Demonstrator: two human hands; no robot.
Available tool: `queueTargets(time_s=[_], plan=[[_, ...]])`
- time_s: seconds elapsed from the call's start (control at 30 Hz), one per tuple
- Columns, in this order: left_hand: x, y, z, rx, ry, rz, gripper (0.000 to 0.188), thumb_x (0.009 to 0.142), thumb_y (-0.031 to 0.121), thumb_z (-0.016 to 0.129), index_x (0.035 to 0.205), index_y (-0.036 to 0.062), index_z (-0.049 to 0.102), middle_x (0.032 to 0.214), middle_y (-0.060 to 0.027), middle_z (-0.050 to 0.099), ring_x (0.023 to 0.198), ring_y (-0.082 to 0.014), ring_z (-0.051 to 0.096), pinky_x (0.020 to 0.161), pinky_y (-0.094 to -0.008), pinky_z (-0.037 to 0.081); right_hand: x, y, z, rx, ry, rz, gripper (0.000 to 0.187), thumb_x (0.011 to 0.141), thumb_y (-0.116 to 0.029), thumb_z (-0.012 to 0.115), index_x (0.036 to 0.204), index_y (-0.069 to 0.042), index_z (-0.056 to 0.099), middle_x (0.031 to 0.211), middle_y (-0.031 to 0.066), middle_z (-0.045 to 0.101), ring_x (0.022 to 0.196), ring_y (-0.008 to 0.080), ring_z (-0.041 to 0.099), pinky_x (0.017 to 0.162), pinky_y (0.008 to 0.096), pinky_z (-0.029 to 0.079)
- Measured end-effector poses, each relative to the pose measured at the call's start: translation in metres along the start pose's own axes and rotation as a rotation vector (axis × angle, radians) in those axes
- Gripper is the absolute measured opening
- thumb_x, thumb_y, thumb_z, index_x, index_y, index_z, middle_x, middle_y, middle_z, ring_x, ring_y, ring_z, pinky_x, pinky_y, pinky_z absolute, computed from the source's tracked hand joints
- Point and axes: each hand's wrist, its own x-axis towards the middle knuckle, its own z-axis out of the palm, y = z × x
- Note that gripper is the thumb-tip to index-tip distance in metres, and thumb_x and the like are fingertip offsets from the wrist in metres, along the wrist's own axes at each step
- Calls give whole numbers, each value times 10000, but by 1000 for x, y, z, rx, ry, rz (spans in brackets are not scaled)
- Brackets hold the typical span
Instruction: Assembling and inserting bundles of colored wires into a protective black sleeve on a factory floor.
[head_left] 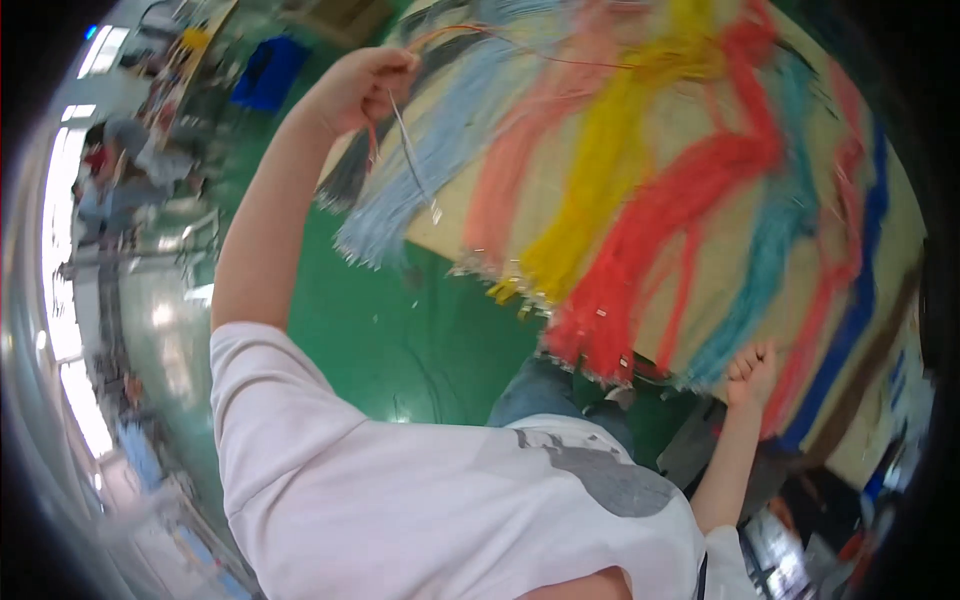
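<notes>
My left hand [362,90] is raised over the table's far left side, its fingers closed round a few thin wires. A white wire [407,148] hangs down from it, and an orange wire [452,29] runs off to the right across the bundles. Below that hand lie a light blue wire bundle [425,160] and a dark grey bundle [348,172]. My right hand [751,374] is a fist at the table's near edge, beside the lower end of a teal bundle [768,265]. What it holds, if anything, is hidden.
Pink [515,175], yellow [598,155], red [650,215] and dark blue [850,325] wire bundles lie across the tan table [437,232], many ends with small metal tips. Green floor [370,330] shows at left, with a blue bin [270,72] farther off. People sit in the left background.
</notes>
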Motion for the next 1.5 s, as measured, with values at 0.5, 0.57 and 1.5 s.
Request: queueTargets(time_s=[0.5, 0.57, 1.5], plan=[[-196, -26, 706, -245, -1391, -109, 169, 884, 177, 375, 759, 83, 438, 640, -20, 467, 481, -90, 361, 423, -226, 277, -272, -233, -223, -430, -272, -516, 297, 862, -362, 436, 714, -104, 428, 497, -96, 271, 365, -2, 178, 322, 167, 114], [-224, -32, 739, -322, -1326, -169, 167, 895, 181, 356, 788, 96, 452, 698, -14, 487, 613, -114, 447, 553, -254, 345, -295, -235, -243, -566, -66, -610, 290, 829, -363, 503, 742, -90, 458, 506, -95, 298, 384, -10, 190, 334, 174, 108], [-167, -45, 830, 1092, -2256, 408, 413, 784, 113, 541, 1149, -15, 396, 898, -99, 529, 813, -161, 484, 726, -265, 392, -248, -213, -298, -1374, 196, -408, 315, 818, -284, 440, 946, -22, 560, 865, 189, 582, 755, 338, 560, 678, 408, 441]])
